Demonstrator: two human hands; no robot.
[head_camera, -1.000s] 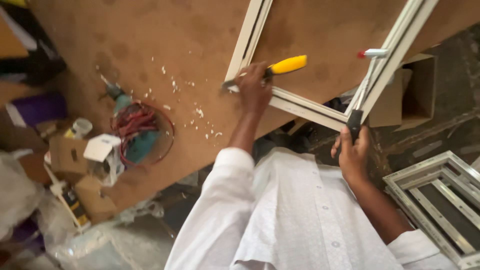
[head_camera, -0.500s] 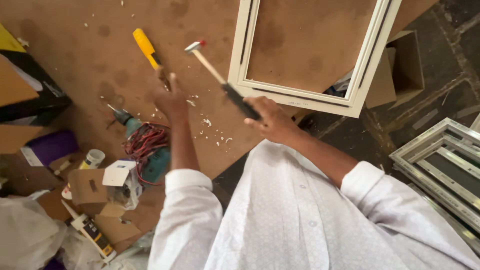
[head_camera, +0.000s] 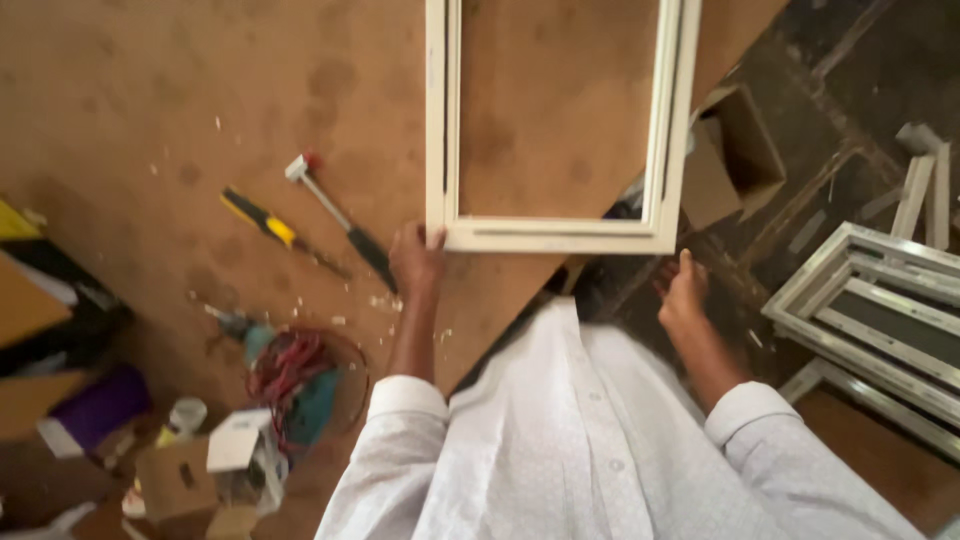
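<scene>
open brown carton (head_camera: 735, 150) | right, off bench edge | small cartons (head_camera: 195, 470) | lower left

Light: warm, soft, even; dim at right edge. Shadows faint. No glare. Slight motion blur overall; lower-left clutter soft.
</scene>
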